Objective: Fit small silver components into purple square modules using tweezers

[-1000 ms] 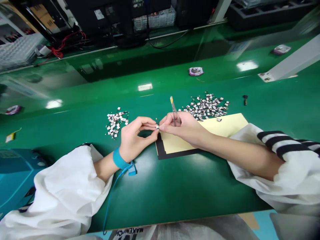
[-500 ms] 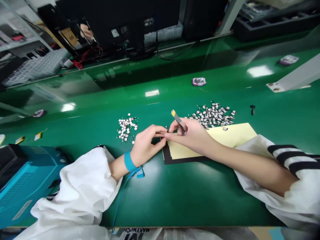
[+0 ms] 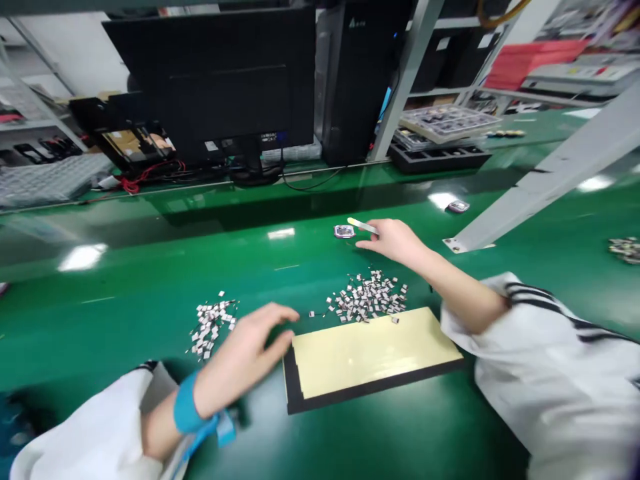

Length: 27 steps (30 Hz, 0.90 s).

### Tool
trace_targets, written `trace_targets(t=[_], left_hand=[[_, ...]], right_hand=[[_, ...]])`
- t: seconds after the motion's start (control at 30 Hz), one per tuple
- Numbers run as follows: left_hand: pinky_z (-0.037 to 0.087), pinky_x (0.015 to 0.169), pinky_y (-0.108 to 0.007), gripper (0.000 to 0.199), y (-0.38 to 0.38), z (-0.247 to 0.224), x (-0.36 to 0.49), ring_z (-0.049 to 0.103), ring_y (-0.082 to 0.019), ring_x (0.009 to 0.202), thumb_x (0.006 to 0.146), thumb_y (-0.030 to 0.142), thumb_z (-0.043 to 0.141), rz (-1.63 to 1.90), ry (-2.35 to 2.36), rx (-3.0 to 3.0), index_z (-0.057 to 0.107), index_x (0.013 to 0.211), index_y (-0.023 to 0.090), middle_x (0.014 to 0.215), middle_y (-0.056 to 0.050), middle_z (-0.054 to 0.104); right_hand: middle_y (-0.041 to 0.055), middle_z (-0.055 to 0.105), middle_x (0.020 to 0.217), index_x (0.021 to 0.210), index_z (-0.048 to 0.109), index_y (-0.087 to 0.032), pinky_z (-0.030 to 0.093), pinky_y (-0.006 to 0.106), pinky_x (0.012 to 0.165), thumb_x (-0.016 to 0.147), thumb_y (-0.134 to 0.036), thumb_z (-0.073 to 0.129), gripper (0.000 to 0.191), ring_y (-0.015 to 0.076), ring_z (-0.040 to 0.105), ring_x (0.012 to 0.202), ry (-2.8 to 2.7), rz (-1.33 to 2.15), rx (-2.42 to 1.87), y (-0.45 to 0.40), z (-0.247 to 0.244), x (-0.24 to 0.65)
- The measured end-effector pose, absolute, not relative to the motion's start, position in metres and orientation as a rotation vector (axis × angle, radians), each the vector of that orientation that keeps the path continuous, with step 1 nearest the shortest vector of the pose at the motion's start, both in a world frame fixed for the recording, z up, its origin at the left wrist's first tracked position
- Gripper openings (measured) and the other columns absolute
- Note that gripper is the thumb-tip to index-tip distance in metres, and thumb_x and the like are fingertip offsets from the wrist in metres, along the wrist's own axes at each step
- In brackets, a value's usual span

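My right hand (image 3: 397, 241) is stretched forward over the bench with tweezers (image 3: 365, 226) held in it, their yellowish end pointing left. Just left of it lies a small purple-rimmed device (image 3: 345, 231). My left hand (image 3: 253, 347), wearing a blue wrist strap (image 3: 186, 403), has its thumb and fingers apart at the left corner of a yellow sheet (image 3: 370, 353). That sheet rests on a black board (image 3: 380, 388). Beyond it spreads a pile of small white parts with short leads (image 3: 370, 297). A smaller pile of like parts (image 3: 207, 327) lies left of my left hand.
A monitor (image 3: 215, 87) and a black computer tower (image 3: 367, 80) stand at the back. A white metal post (image 3: 530, 177) slants up on the right, near another small device (image 3: 457, 207). Stacked trays (image 3: 447, 123) sit behind it. One loose part (image 3: 312, 313) lies between the piles.
My hands, which were together at the yellow sheet's left corner, have parted. The right has reached forward with the tweezers; the left has opened. The view has tilted up and shifted right.
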<state>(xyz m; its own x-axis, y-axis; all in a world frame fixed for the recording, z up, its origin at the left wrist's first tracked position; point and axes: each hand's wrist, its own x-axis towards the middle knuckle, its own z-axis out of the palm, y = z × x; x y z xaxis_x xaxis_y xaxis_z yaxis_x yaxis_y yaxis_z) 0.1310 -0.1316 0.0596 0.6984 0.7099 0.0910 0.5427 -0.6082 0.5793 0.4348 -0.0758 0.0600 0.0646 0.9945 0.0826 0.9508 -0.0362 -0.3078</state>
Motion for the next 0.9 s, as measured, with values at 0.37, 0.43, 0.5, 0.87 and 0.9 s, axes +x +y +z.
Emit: trace_targets(t=[0.37,0.43,0.5,0.87,0.9], left_hand=[[0.051,0.077,-0.020,0.022,-0.151,0.018,0.152,0.057,-0.011,0.086,0.080,0.017,0.049,0.587,0.833,1.753,0.050,0.102,0.017,0.099,-0.006,0.055],[0.051,0.082,-0.023,0.038,-0.149,0.019,0.152,0.055,-0.014,0.097,0.078,0.019,0.056,0.719,0.836,1.674,0.045,0.114,0.021,0.113,-0.007,0.050],[0.052,0.083,-0.026,0.051,-0.149,0.023,0.153,0.051,-0.017,0.105,0.074,0.021,0.062,0.748,0.776,1.680,0.042,0.121,0.027,0.125,-0.007,0.042],[0.045,0.090,-0.024,0.043,-0.165,0.032,0.157,0.055,-0.016,0.102,0.069,0.024,0.067,0.697,0.600,2.098,0.055,0.110,0.018,0.111,-0.005,0.058],[0.045,0.089,-0.024,0.043,-0.167,0.033,0.157,0.055,-0.016,0.101,0.069,0.024,0.067,0.693,0.605,2.112,0.055,0.110,0.018,0.110,-0.005,0.059]], right_hand=[[-0.0045,0.041,0.051,0.069,0.054,-0.015,0.024,0.021,0.044,0.063,-0.043,0.067,0.031,0.0093,0.038,0.046,-1.959,0.368,-2.007,-0.066,0.046,0.423],[-0.0054,0.042,0.050,0.071,0.054,-0.016,0.024,0.020,0.041,0.062,-0.043,0.068,0.032,0.0090,0.038,0.044,-2.006,0.495,-1.891,-0.107,0.053,0.403],[-0.0061,0.050,0.052,0.085,0.056,-0.019,0.028,0.019,0.041,0.062,-0.031,0.071,0.030,0.0092,0.042,0.042,-2.081,0.704,-1.766,-0.147,0.057,0.384],[-0.0029,0.062,0.067,0.087,0.048,-0.019,0.039,0.019,0.050,0.065,-0.025,0.070,0.031,0.0117,0.057,0.056,-1.842,1.040,-1.557,-0.215,0.048,0.347],[-0.0039,0.060,0.064,0.085,0.048,-0.019,0.037,0.019,0.049,0.064,-0.025,0.071,0.032,0.0111,0.055,0.054,-1.845,1.046,-1.548,-0.216,0.048,0.347]])
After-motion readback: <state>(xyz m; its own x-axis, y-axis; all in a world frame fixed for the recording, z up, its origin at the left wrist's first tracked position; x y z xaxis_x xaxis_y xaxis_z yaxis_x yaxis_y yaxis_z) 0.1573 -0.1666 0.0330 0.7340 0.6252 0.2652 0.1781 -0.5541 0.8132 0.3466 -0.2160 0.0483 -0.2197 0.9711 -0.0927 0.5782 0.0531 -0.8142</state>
